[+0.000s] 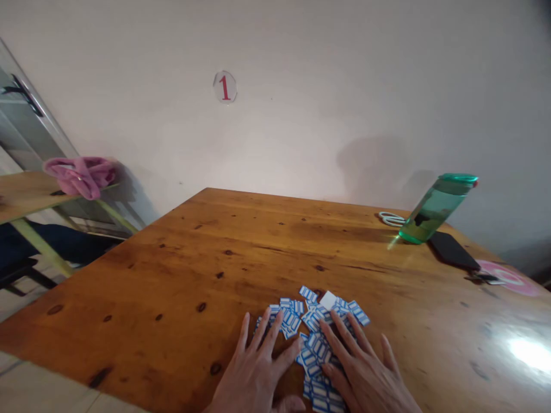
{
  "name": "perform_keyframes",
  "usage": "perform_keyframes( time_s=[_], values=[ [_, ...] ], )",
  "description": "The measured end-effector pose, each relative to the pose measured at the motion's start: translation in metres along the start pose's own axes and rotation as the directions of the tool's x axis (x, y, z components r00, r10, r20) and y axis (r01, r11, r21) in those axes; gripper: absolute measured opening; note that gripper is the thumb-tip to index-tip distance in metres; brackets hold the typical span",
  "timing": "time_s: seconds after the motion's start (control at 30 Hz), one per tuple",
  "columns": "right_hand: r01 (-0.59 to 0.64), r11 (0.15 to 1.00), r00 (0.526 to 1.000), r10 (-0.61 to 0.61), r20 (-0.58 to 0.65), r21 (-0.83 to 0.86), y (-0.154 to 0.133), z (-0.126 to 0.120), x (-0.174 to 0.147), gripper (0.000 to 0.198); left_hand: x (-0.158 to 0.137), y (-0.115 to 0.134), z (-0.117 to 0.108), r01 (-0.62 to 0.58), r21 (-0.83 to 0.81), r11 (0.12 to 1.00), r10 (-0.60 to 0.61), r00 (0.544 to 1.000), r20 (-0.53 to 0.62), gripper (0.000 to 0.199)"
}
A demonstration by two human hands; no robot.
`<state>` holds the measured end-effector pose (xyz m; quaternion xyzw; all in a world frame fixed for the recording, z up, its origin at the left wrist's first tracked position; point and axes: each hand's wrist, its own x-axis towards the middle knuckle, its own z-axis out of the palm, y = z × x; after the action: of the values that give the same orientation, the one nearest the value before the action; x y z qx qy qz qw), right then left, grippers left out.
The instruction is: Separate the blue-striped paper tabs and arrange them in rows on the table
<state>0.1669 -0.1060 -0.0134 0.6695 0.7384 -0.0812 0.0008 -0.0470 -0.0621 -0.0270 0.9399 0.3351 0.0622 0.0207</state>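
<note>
Many small blue-and-white paper labels (317, 350) lie in a loose, overlapping heap near the front of the wooden table (241, 246). My left hand (258, 367) rests flat on the left side of the heap, fingers spread, its fingertips on some labels. On the right side lies my right hand (359, 364), also flat with fingers apart, covering part of the heap. One piece at the back of the heap shows a plain white face (328, 300). Labels under both palms are hidden.
At the table's right back stand a tilted-looking green water bottle (439, 209), a coiled white cable (391, 218), a dark flat phone-like object (453, 250) and a pink round disc (510, 277). A second table (26, 195) at left holds a pink fuzzy cloth item (81, 175).
</note>
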Motion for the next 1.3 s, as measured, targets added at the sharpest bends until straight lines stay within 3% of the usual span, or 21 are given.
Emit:
perform_keyframes(
  time_s=[0.17, 0.23, 0.37, 0.53, 0.67, 0.8, 0.9, 1.0, 1.07, 1.17, 1.3],
  values=[
    [0.114, 0.993, 0.991, -0.115, 0.063, 0.018, -0.010, -0.009, 0.006, 0.053, 0.000, 0.000, 0.000, 0.014, 0.039, 0.999, -0.013, 1.000, -0.023, 0.078],
    [0.105, 0.994, 0.992, -0.106, 0.066, 0.019, -0.011, -0.011, 0.006, 0.051, -0.002, -0.001, 0.001, 0.018, 0.049, 0.999, -0.017, 0.999, -0.028, 0.077],
    [0.059, 0.998, 0.998, -0.059, 0.019, 0.018, -0.007, -0.016, 0.009, 0.050, -0.003, -0.001, 0.003, 0.083, 0.038, 0.996, -0.084, 0.996, 0.030, 0.077],
    [0.187, 0.980, 0.981, -0.183, -0.067, 0.066, -0.006, -0.016, 0.034, 0.051, 0.008, 0.003, -0.002, 0.102, -0.044, 0.994, -0.098, 0.991, 0.091, 0.071],
    [0.079, 0.995, 0.990, -0.073, -0.117, 0.053, 0.005, -0.014, 0.038, 0.051, 0.019, 0.000, -0.014, 0.188, -0.072, 0.980, -0.181, 0.979, 0.090, 0.068],
    [-0.055, 0.998, 0.984, 0.058, -0.166, 0.024, 0.033, -0.007, 0.014, 0.054, 0.026, -0.008, -0.028, 0.245, -0.107, 0.964, -0.230, 0.963, 0.138, 0.069],
    [-0.137, 0.990, 0.977, 0.129, -0.169, -0.037, 0.045, 0.002, -0.005, 0.049, 0.031, -0.006, -0.032, 0.164, -0.171, 0.972, -0.133, 0.975, 0.177, 0.065],
    [-0.018, 0.997, 0.994, 0.010, -0.113, -0.071, 0.040, 0.008, -0.013, 0.049, 0.034, 0.002, -0.027, 0.057, -0.228, 0.972, -0.009, 0.979, 0.205, 0.065],
    [0.062, 0.994, 0.991, -0.073, -0.116, -0.089, 0.034, 0.007, -0.014, 0.048, 0.035, 0.007, -0.023, 0.071, -0.223, 0.972, -0.027, 0.981, 0.194, 0.067],
    [0.058, 0.988, 0.979, -0.084, -0.184, -0.146, 0.028, 0.003, -0.014, 0.048, 0.034, 0.011, -0.020, 0.108, -0.191, 0.976, -0.080, 0.986, 0.149, 0.068],
    [0.158, 0.963, 0.959, -0.202, -0.198, -0.218, 0.026, 0.003, -0.014, 0.044, 0.033, 0.012, -0.019, -0.052, -0.193, 0.980, 0.078, 0.988, 0.131, 0.063]
  ],
)
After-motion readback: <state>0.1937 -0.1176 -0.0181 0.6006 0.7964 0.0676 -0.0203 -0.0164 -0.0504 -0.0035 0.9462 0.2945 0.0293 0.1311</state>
